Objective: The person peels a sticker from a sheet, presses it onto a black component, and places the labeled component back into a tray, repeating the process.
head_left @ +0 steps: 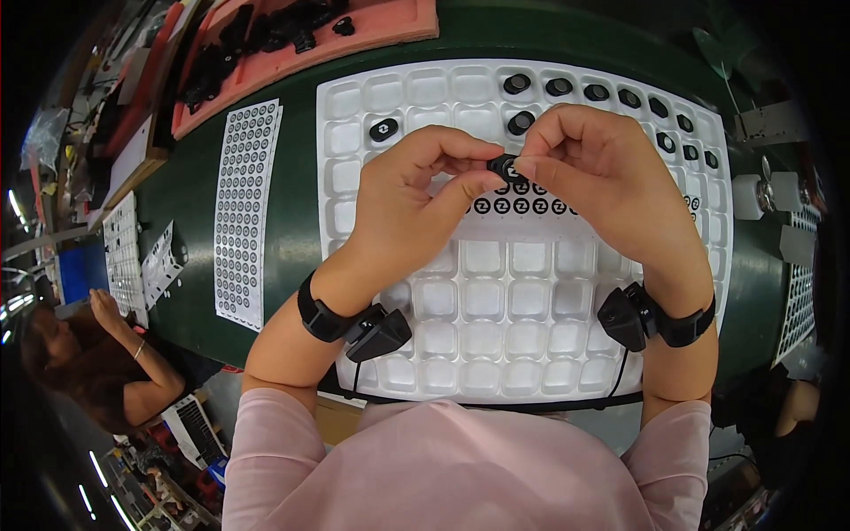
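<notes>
Between the fingertips of both hands is a small black oval part (pixel 505 165) with a round, light-marked face. My left hand (pixel 403 199) pinches its left end between thumb and fingers. My right hand (pixel 611 181) is closed at its right end, thumb pressed on the face; whether a sticker is under that thumb is hidden. Just below the fingertips, a strip of round black-and-white stickers (pixel 518 227) lies across the white compartment tray (pixel 434 376). Similar black parts (pixel 559 87) sit singly in the tray's far-right pockets, and one marked oval part (pixel 383 130) rests far left.
Left of the tray, a tall sheet of round stickers (pixel 241 212) lies on the green table (pixel 190 221). A pink foam box (pixel 403 22) holds black parts at the back. Another person (pixel 146 380) works at far left. Small white containers (pixel 748 196) stand right of the tray.
</notes>
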